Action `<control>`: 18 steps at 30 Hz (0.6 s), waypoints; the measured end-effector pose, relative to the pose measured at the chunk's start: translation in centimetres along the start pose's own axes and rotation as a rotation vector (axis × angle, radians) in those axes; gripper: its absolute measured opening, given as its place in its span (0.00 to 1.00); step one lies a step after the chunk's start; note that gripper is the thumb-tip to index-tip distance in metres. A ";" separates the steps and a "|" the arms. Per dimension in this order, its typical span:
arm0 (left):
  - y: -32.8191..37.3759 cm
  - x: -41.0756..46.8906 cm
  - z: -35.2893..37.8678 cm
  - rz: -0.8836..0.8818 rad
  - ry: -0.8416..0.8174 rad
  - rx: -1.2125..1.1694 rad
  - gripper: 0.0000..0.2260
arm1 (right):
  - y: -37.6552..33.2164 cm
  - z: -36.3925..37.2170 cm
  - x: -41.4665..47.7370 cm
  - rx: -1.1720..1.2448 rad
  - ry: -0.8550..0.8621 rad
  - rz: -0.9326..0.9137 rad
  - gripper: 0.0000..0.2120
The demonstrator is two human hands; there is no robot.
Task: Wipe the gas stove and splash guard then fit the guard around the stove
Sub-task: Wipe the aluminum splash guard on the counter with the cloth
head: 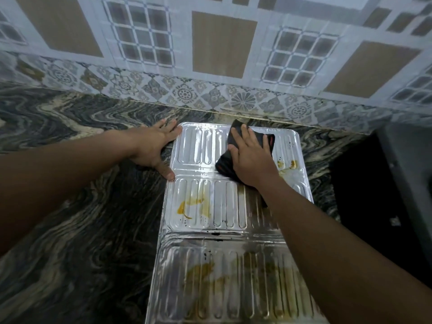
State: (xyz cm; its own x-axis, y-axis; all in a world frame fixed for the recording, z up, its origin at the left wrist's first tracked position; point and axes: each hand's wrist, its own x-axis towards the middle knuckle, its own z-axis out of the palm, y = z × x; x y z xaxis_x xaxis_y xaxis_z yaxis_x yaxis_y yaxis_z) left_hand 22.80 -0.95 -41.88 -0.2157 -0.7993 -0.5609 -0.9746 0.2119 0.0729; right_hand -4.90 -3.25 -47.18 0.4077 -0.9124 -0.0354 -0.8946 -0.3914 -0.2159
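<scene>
The shiny ribbed foil splash guard [210, 206] lies flat on the marbled countertop, its panels stretching from near the wall toward me. Yellow-brown stains mark its middle and near panels. My right hand [251, 157] lies flat, fingers spread, on a dark cloth [225, 164] pressed against the far panel. My left hand [155, 148] rests open at the guard's far left edge, fingers straight and thumb touching the rim. The gas stove appears only as a dark mass [364, 195] at the right edge.
The dark swirled marble countertop [81, 195] spreads to the left of the guard. A patterned tiled wall [222, 54] rises right behind the guard's far end. A grey surface [406, 160] sits at the far right beside the dark mass.
</scene>
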 end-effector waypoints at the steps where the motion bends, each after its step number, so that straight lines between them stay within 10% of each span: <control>1: 0.0 0.0 0.0 0.002 -0.001 0.001 0.70 | 0.6 -0.2 -0.2 0.002 0.001 0.026 0.26; 18: 1.9 -1.2 -1.1 -0.024 -0.005 0.031 0.67 | 4.8 -0.6 -4.8 -0.044 0.052 0.390 0.26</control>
State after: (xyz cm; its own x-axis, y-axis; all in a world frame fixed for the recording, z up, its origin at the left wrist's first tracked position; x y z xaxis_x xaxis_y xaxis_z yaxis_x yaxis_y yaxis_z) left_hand 21.11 -0.21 -40.19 -0.1919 -0.8017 -0.5661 -0.9771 0.2099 0.0341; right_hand -11.30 -0.86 -47.44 0.0269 -0.9980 -0.0568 -0.9879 -0.0178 -0.1543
